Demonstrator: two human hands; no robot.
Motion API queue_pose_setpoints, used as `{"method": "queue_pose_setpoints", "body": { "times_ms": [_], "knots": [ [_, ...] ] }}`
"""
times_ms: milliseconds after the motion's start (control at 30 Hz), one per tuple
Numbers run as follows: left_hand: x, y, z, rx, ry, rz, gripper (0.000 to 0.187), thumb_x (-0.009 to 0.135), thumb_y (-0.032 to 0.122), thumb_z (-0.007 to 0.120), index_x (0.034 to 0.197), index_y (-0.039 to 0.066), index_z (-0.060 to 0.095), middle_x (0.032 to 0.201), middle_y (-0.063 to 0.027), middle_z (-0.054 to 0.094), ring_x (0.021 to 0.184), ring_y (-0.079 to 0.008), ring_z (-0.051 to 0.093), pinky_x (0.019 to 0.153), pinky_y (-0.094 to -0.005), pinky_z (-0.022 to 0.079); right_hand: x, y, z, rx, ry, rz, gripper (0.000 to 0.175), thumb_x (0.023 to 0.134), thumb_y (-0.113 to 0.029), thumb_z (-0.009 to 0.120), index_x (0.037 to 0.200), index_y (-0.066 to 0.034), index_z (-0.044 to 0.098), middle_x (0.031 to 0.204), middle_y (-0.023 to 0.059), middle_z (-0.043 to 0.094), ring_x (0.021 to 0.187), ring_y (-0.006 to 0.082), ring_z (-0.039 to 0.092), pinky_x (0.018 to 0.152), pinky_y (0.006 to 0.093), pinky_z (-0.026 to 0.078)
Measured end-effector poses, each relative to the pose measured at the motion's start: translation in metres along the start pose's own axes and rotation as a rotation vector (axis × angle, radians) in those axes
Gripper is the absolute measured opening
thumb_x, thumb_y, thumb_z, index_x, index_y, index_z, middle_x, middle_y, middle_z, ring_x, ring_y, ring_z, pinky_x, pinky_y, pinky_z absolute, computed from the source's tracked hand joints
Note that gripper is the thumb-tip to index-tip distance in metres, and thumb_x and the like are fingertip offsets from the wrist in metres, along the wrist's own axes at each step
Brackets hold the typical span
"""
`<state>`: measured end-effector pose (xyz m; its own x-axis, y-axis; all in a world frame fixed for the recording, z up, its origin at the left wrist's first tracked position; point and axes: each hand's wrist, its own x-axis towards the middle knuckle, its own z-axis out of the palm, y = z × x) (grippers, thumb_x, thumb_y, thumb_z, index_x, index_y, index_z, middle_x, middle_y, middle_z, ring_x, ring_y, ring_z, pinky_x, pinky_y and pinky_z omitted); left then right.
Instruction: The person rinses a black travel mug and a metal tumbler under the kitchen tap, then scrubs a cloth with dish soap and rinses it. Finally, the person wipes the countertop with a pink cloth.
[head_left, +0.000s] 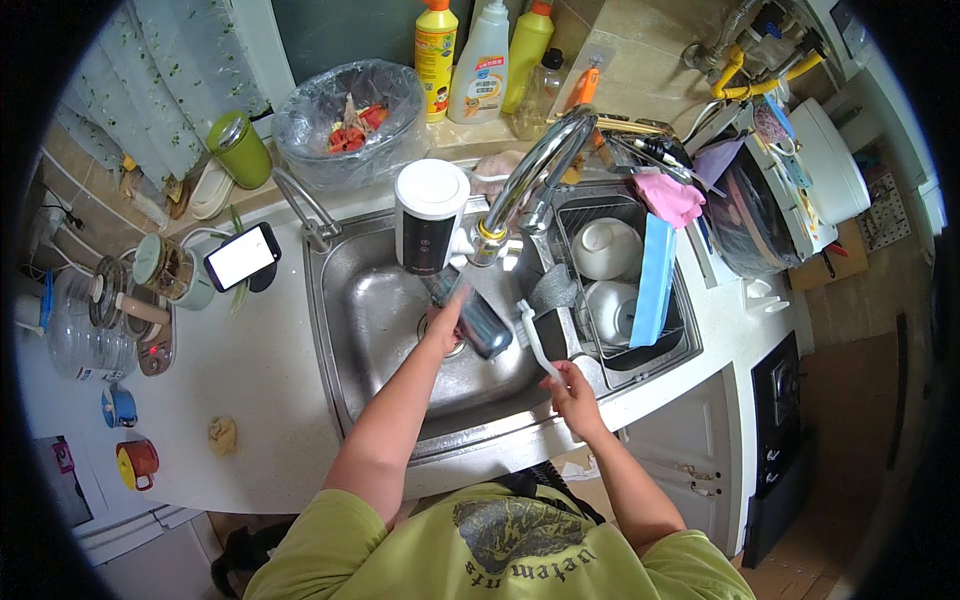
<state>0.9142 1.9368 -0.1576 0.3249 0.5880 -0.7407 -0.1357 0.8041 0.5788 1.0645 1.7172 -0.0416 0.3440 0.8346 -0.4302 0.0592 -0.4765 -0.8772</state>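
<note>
Over the steel sink basin (382, 375), my left hand (448, 322) grips a dark, glossy container (486, 330), tilted and partly blurred; its exact kind I cannot tell. My right hand (574, 394) holds a white-handled brush (534, 337) by its lower end, its bristles close to the container but apart from it. Beyond my left hand stands a black and white canister (429, 221) at the back of the sink. The chrome faucet (517, 172) arches over the basin beside it. A grey mesh scrubber (555, 289) lies right of the brush head.
White bowls (606, 251) sit in a wire rack at the right, with a light blue strip (654, 281) across it. A plastic-lined bin (352, 161) and bottles (478, 71) line the back. A phone (241, 257) and a red mug (138, 463) stand on the left counter.
</note>
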Motion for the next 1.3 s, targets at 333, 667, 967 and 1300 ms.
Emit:
{"method": "queue_pose_setpoints", "body": {
  "times_ms": [333,667,967,1300],
  "knots": [
    [-0.04,0.006,-0.049,0.612,0.041,0.867,0.08,0.05,0.017,0.082,0.118,0.005,0.042,0.11,-0.0115,0.056,0.104,-0.0238,0.055,0.09,-0.0349,0.043,0.019,-0.025,-0.023,-0.08,0.134,-0.226,0.028,0.083,-0.006,0.062,0.108,-0.0036,0.048,0.08,0.0025,0.054,0.07,0.0081,0.053,0.059,0.022,0.043],
    [-0.035,0.018,-0.048,0.901,0.21,0.727,0.083,0.045,0.024,0.082,0.119,0.014,0.045,0.116,-0.0063,0.053,0.11,-0.0275,0.051,0.095,-0.0432,0.036,0.036,-0.114,-0.042,-0.818,0.026,-0.493,0.022,0.085,-0.019,0.059,0.105,-0.0092,0.062,0.085,0.0109,0.061,0.073,0.0263,0.061,0.063,0.036,0.048],
    [-0.045,0.047,-0.056,1.243,0.241,0.947,0.078,0.044,0.019,0.08,0.116,0.016,0.05,0.117,-0.0041,0.051,0.115,-0.0249,0.045,0.099,-0.0485,0.025,0.109,-0.178,-0.041,-1.189,-0.401,-0.532,0.027,0.09,-0.031,0.047,0.097,-0.0102,0.063,0.089,0.012,0.065,0.084,0.0323,0.061,0.071,0.0433,0.048],
    [-0.042,0.05,-0.081,1.205,0.189,0.957,0.077,0.043,0.019,0.08,0.114,0.017,0.051,0.11,-0.0034,0.052,0.108,-0.0275,0.049,0.093,-0.048,0.031,0.118,-0.18,-0.023,-1.585,-0.23,-0.978,0.02,0.085,-0.023,0.051,0.093,-0.0082,0.061,0.082,0.0052,0.06,0.072,0.0218,0.063,0.06,0.0344,0.049]
  ]
}}
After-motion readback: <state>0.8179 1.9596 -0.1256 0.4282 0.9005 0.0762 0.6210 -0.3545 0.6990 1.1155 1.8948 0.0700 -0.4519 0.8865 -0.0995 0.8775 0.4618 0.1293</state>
